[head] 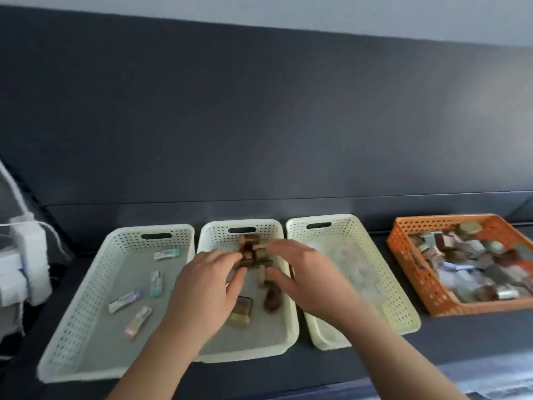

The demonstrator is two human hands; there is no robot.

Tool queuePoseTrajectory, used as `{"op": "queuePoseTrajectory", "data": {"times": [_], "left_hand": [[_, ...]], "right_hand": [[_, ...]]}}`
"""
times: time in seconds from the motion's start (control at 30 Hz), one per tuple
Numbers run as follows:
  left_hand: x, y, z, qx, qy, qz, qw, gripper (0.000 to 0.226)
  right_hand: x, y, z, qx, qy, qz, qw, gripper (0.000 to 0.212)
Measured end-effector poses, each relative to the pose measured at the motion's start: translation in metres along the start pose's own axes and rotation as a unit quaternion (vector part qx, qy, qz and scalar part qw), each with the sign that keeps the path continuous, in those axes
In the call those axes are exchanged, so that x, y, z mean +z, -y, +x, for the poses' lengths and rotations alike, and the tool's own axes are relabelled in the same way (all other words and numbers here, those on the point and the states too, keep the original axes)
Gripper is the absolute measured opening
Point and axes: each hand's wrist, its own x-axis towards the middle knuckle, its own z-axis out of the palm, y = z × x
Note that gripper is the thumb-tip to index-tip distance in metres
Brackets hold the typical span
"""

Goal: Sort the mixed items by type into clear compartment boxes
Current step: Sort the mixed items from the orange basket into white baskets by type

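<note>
A: How many baskets are sitting on the table (461,336)?

B: Four in a row. Three cream ones are standing side by side, and an orange basket (415,269) is sitting apart from them at 3 o'clock.

A: What is lying in the left basket (86,284)?

B: Four packets (166,254) are lying scattered and flat, none touching another.

A: And the middle basket (219,230)?

B: Brown blocks (249,243) are sitting clustered at its 12 o'clock end, too blurred to count. Two loose ones are lying toward 6 o'clock: a tan block (240,311) and a dark block (272,298) just beside it.

A: What are the hands doing?

B: Both are reaching into the middle basket. The left hand (207,287) is pinching the cluster from 9 o'clock between thumb and fingers. The right hand (297,272) is meeting it from 3 o'clock with its fingers spread; I cannot tell whether it is gripping.

A: The right basket (363,243)?

B: Clear pieces (360,272) are lying in it, too faint to count.

A: And the orange one?

B: A mixed pile (476,264) is filling it.
</note>
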Motion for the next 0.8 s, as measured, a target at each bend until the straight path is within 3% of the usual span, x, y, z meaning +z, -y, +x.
{"op": "queuePoseTrajectory", "data": {"times": [0.23, 0.5, 0.8], "left_hand": [[0.078, -0.149, 0.030, 0.077, 0.050, -0.101, 0.991, 0.032], [0.174, -0.274, 0.067, 0.051, 0.136, -0.151, 0.978, 0.026], [0.217, -0.319, 0.108, 0.055, 0.164, -0.145, 0.974, 0.025]], "right_hand": [[-0.077, -0.130, -0.099, 0.103, -0.035, -0.004, 0.994, 0.043], [-0.141, -0.281, -0.170, 0.213, -0.022, 0.021, 0.977, 0.040], [-0.145, -0.361, -0.150, 0.219, 0.146, 0.020, 0.965, 0.040]]}}
